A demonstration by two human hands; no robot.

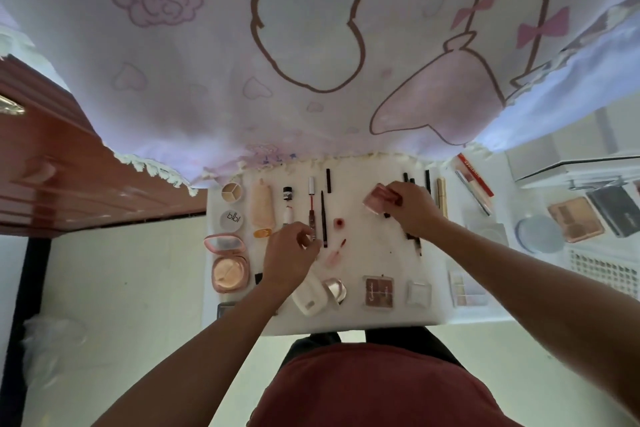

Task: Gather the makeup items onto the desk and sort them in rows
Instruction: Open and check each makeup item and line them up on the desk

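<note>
Makeup lies in rows on the white desk (363, 246). My right hand (414, 208) pinches a small pink blush compact (377, 199) above the desk's far middle, over some dark pencils (414, 239). My left hand (289, 258) hovers with curled fingers at the lower end of a brown pen (312, 222) beside a thin black liner (323, 218); whether it grips the pen is unclear. A beige tube (260, 204), a small bottle (287, 206), an open pink powder compact (228, 263), an eyeshadow palette (378, 292) and a red-capped item (340, 222) lie around.
A pink patterned curtain (311, 45) hangs over the desk's far edge. A brown wooden cabinet (69, 166) stands at left. To the right, a white shelf holds a rose-gold palette (575, 219), a black case (613, 210) and a round blue tin (538, 233).
</note>
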